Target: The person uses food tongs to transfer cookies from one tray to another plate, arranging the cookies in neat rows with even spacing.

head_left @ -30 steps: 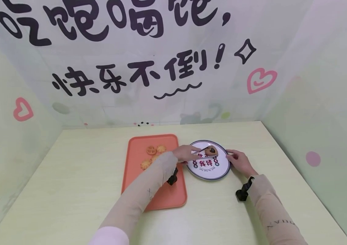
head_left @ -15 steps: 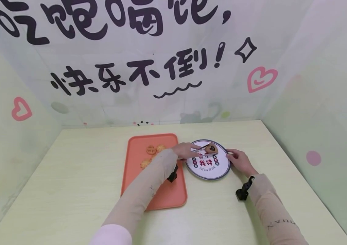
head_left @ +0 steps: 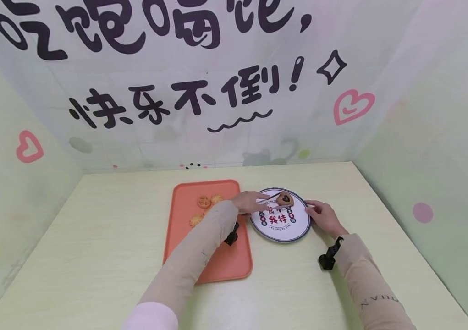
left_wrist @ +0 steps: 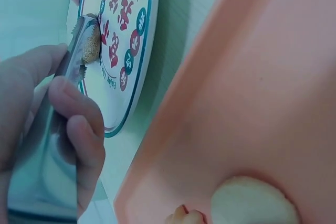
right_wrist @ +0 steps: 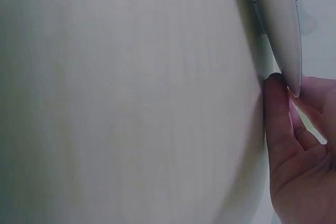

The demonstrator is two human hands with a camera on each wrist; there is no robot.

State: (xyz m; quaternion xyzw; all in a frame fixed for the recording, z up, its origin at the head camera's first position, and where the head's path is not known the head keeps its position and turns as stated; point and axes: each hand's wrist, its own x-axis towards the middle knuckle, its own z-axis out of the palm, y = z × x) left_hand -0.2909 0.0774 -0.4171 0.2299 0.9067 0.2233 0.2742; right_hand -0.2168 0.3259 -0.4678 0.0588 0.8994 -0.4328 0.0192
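My left hand point(head_left: 251, 202) grips metal food tongs point(left_wrist: 39, 174) with serrated tips, reaching over the tray's right edge. The tong tips are on either side of a small brown cookie point(head_left: 285, 199) with a dark heart centre. This cookie is at the back right part of a white plate point(head_left: 277, 234) with a blue rim and red printed characters. In the left wrist view, the cookie point(left_wrist: 92, 46) shows between the tips, right at the plate's surface. My right hand point(head_left: 325, 217) pinches the plate's right rim, thumb and fingers on opposite faces, as the right wrist view shows.
An orange tray point(head_left: 227, 263) lies left of the plate, partly under my left forearm. Several cookies rest on it, among them a round patterned one point(head_left: 204, 202) and a flower-shaped one point(head_left: 195, 221). Printed walls point(head_left: 167, 151) enclose the pale table point(head_left: 93, 238) at back and sides.
My left hand and the tongs have shifted slightly toward the back, so more of the plate's print shows. The right hand stays on the rim.
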